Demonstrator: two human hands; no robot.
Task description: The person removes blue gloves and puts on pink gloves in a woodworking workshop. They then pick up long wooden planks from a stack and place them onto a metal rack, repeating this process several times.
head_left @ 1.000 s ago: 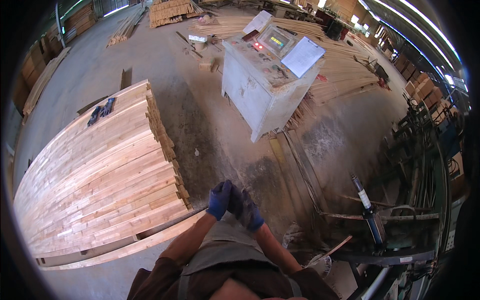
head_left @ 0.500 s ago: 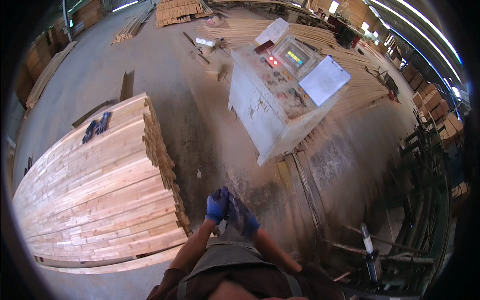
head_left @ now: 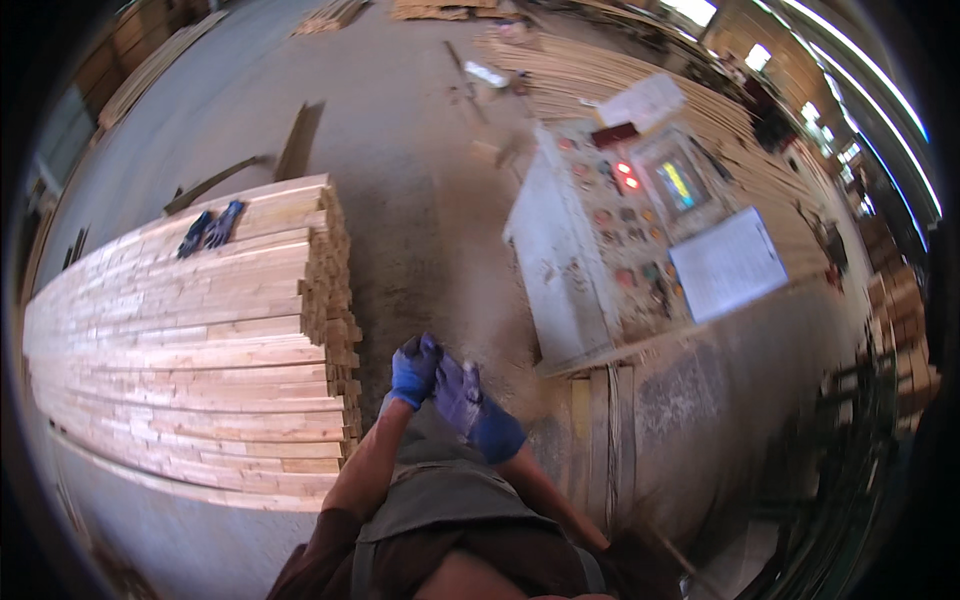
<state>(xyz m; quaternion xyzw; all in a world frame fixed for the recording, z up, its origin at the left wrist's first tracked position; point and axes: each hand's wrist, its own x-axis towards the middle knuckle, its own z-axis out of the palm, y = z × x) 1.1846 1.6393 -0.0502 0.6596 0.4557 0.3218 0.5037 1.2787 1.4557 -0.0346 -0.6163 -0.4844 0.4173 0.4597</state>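
blue gloves, left hand [head_left: 413, 370] touching right hand [head_left: 462, 395], grip unclear, plank stack [head_left: 190, 350] beside

Pale raw wood plank stack [head_left: 190, 350], matt blue cloth gloves [head_left: 210, 228], dusty concrete floor [head_left: 400, 150]

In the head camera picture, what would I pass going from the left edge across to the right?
Stack of wooden boards with a spare pair of gloves on top → left hand → right hand, both gloved in blue → control cabinet → white paper sheet.
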